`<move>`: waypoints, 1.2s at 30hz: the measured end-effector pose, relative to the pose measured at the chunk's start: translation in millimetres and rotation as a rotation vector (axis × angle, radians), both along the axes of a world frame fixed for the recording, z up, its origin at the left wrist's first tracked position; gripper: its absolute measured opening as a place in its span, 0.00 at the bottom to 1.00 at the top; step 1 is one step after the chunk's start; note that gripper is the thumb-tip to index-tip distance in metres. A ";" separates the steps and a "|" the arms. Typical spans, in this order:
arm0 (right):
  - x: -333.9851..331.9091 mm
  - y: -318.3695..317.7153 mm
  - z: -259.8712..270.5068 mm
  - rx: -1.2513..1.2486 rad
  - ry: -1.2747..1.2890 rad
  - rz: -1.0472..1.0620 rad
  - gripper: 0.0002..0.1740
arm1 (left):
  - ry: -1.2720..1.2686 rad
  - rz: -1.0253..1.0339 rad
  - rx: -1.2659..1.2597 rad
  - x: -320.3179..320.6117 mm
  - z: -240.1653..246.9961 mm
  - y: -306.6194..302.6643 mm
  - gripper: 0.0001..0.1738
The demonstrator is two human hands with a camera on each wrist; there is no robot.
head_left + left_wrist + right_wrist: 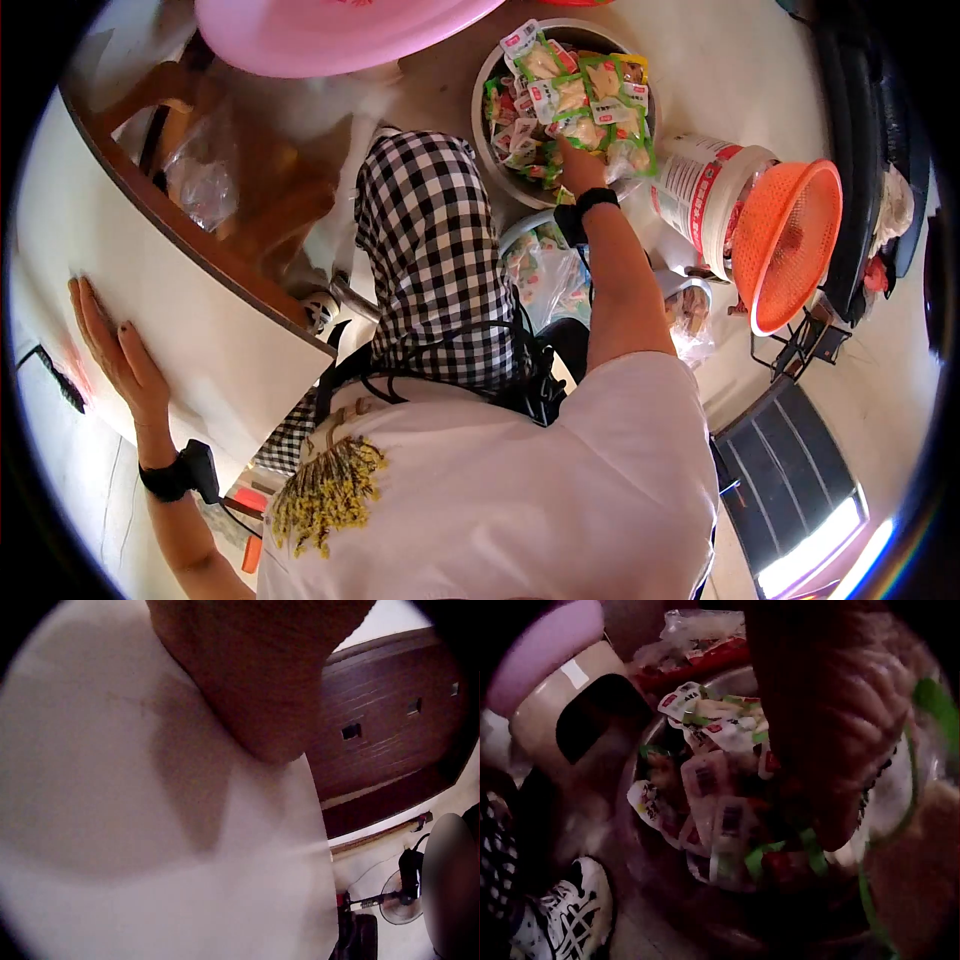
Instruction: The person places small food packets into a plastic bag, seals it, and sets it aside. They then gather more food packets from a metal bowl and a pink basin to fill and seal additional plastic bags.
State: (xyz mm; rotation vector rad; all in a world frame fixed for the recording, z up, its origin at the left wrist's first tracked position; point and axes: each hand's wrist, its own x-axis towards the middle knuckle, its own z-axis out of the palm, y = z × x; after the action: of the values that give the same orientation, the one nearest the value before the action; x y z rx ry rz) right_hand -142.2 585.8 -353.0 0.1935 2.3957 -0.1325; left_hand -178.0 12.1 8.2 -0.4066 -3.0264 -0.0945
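My left hand rests flat on the white tabletop, fingers straight, holding nothing. In the left wrist view, part of that hand shows dark against the white surface. A round metal basin is heaped with small green-and-white snack packets. My right hand reaches over its near side, fingers bent around a green-edged packet; the fingertips are partly hidden among the packets. The right wrist view shows the hand large and dark above the heap, with the green-edged packet beside it.
Beside the basin stand a white bucket and an orange strainer. A bag of packets sits close to my checkered leg. A pink basin is at the top, and a shoe stands on the floor.
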 end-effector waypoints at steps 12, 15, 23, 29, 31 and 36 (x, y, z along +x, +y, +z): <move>-3.2 38.9 53.0 -0.054 0.282 -0.120 0.13 | 0.081 -0.037 -0.097 -2.3 -22.1 -52.3 0.29; -19.7 62.7 85.0 -0.238 0.465 -0.282 0.18 | 0.140 0.018 -0.115 -2.6 -9.0 -6.3 0.30; -108.9 -36.8 295.8 -1.026 0.880 -0.614 0.17 | 0.128 0.185 -0.127 -0.5 -8.8 4.4 0.33; -212.7 -144.1 307.2 -1.481 1.039 -0.570 0.10 | 0.141 0.217 -0.047 -1.3 2.6 15.7 0.33; -242.4 -167.0 268.5 -1.478 1.080 -0.464 0.07 | 0.120 0.254 -0.059 0.0 6.0 18.5 0.33; -256.9 -211.6 189.7 -0.986 0.879 -0.607 0.16 | 0.115 0.234 -0.041 0.1 -2.9 15.4 0.33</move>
State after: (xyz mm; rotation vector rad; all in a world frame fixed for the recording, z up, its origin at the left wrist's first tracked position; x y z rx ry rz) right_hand -399.1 374.2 -163.4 0.4362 2.6410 -1.9511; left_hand -177.8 27.5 5.3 -0.0559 -2.9397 0.0065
